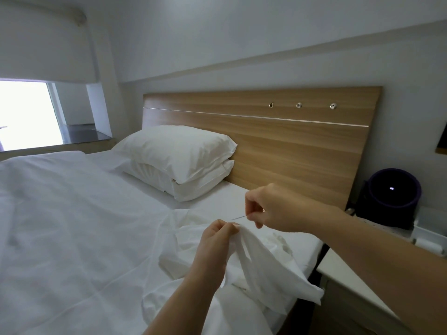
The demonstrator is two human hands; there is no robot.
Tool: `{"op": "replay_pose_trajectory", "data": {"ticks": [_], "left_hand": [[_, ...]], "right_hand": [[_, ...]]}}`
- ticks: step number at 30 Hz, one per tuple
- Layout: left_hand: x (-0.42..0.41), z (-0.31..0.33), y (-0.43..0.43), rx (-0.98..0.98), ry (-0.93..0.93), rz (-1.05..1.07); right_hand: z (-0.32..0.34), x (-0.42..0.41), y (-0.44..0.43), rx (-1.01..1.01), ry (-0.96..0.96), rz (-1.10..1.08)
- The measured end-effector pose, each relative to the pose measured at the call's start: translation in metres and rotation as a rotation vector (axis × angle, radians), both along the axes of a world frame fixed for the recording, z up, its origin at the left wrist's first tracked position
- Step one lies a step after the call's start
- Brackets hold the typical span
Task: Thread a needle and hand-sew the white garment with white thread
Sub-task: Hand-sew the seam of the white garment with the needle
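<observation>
Likely the thin silver needle [239, 217], pinched in the right hand [272, 209], could prick the left hand [217, 240] b/c its tip aims where that hand pinches up a fold of the crumpled white cloth garment [266, 269] near the white bed's [72, 213] right edge; white thread too fine to see.

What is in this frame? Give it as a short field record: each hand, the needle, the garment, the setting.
left hand: pinches a raised fold of the white garment
right hand: pinches the needle, free end toward that fold
thread: too fine to see
rest of garment: lies crumpled on the bed
setting: two stacked pillows, wooden headboard
</observation>
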State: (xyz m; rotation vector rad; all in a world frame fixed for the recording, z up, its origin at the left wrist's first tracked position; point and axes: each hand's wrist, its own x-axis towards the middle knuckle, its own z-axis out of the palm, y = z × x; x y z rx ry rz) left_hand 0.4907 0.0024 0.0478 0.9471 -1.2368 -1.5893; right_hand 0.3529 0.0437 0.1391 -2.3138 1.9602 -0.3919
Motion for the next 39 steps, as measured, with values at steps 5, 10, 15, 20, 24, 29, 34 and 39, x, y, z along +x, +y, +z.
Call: {"op": "replay_pose_trajectory", "data": {"ticks": [5,10,15,20,24,29,34,39], "left_hand": [[-0.001,0.0,0.002,-0.039,-0.013,-0.021],[0.003,0.0,0.0,-0.054,-0.006,-0.007],[0.006,-0.003,-0.001,-0.17,-0.111,0.019],[0.006,-0.003,0.005,-0.244,-0.104,-0.118],[0.001,0.002,0.011,-0.388,-0.119,-0.158],[0.001,-0.002,0.006,-0.438,-0.18,-0.135],[0.0,-0.007,0.002,-0.43,-0.26,-0.14],[-0.001,-0.003,-0.011,-0.318,-0.236,-0.269]], "right_hand": [[0.003,0.008,-0.002,-0.005,-0.397,0.002],[-0.006,0.011,0.003,0.029,-0.759,0.0],[-0.02,0.006,0.001,-0.01,-0.928,-0.061],[-0.023,0.0,-0.004,-0.078,-0.903,-0.124],[-0.026,0.005,-0.006,-0.087,-1.009,-0.142],[-0.032,0.009,-0.002,-0.028,-1.363,-0.145],[-0.046,0.007,-0.005,-0.065,-1.493,-0.205],[-0.052,-0.026,-0.024,-0.138,-1.057,-0.289]]}}
